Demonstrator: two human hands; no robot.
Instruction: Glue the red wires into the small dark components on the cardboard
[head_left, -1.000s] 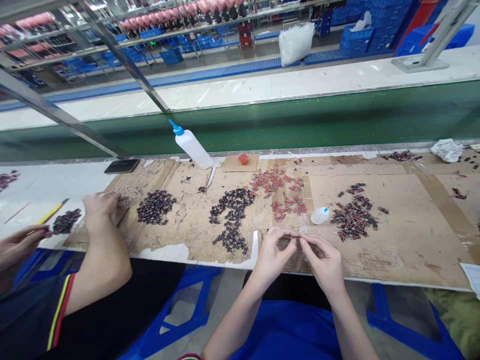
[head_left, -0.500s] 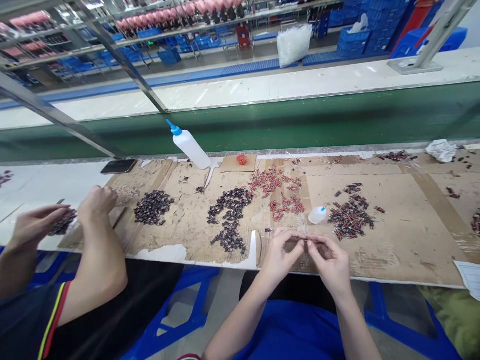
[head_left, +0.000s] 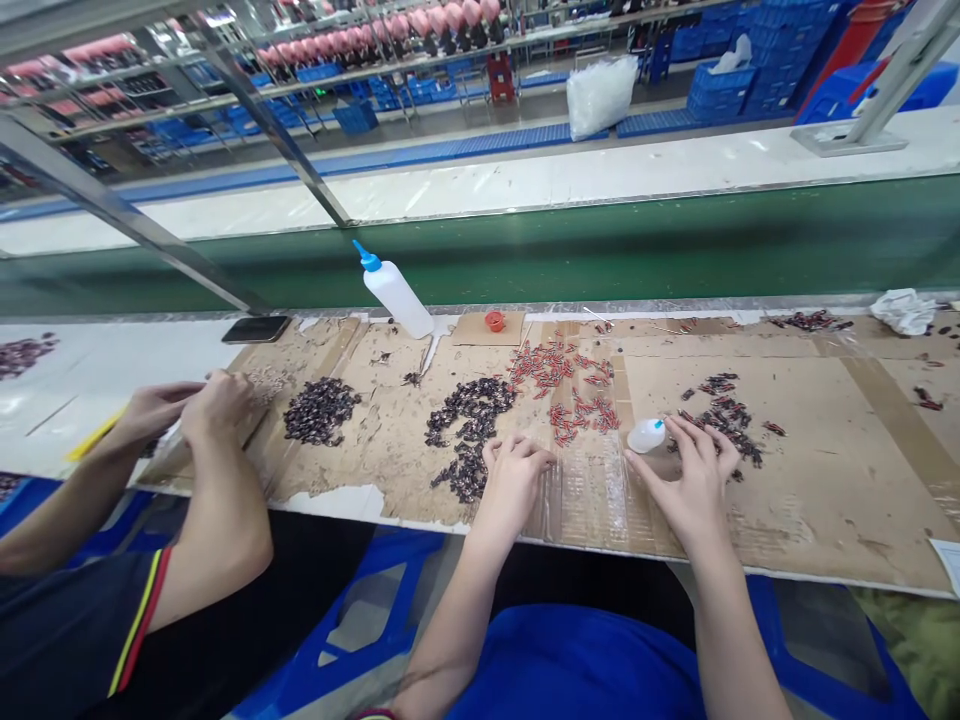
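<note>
Conveyor (head_left: 600, 240): a green belt runs across behind the work area.
Surface (head_left: 825, 470): worn, taped cardboard scattered with small parts.
Co-worker (head_left: 217, 410): seated at left, both hands together by a dark pile (head_left: 319, 410).
Left hand (head_left: 514, 480): palm down, fingers curled at the near end of the dark-parts heap (head_left: 469, 425); whether the grip has closed on a piece cannot be told.
Right hand (head_left: 694, 485): grip released, fingers spread, tips just beside the small white bottle (head_left: 646, 435) and on the mixed red-black heap (head_left: 724, 415).
Red parts (head_left: 574, 385): strewn between both heaps.
</note>
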